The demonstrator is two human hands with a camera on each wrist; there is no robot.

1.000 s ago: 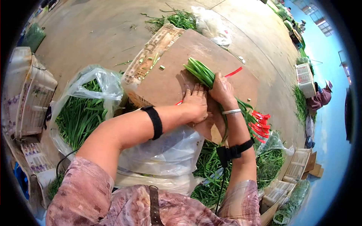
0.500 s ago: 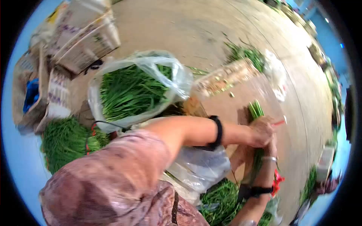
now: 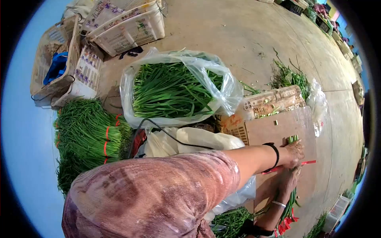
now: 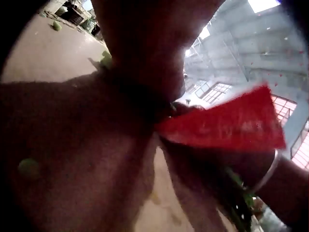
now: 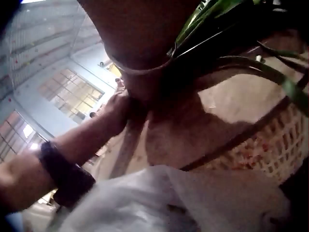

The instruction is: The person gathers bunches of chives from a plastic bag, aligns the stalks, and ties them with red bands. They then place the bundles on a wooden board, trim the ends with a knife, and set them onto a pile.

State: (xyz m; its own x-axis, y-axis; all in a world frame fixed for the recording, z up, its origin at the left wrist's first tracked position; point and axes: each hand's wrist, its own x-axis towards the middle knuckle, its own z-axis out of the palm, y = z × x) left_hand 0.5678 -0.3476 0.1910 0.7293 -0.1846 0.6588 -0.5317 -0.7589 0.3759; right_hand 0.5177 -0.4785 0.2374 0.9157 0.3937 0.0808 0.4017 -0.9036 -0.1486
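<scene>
A bunch of green chives (image 3: 293, 139) lies on a brown board (image 3: 264, 137), its pale cut ends showing past my left hand (image 3: 293, 153). That hand grips the bunch close to these ends. Just below it, my right hand (image 3: 289, 179) holds the same bunch, and the leaves trail back beside the right wrist. A red strip (image 3: 308, 162) crosses at the bunch between the hands. In the left wrist view the red strip (image 4: 231, 123) sticks out wide and flat. The fingers are mostly hidden by the hands themselves and by shadow.
Left of the board is a clear plastic bag (image 3: 127, 93) full of chives. Red-tied bunches (image 3: 95, 135) are stacked at far left, below white crates (image 3: 131, 33). More red strips (image 3: 286, 226) hang by the right forearm. Loose greens (image 3: 291, 77) lie beyond the board.
My left hand has gone from lying on the board to gripping the bunch beside the right hand. The head view has swung left, bringing the bag and stacked bunches into sight.
</scene>
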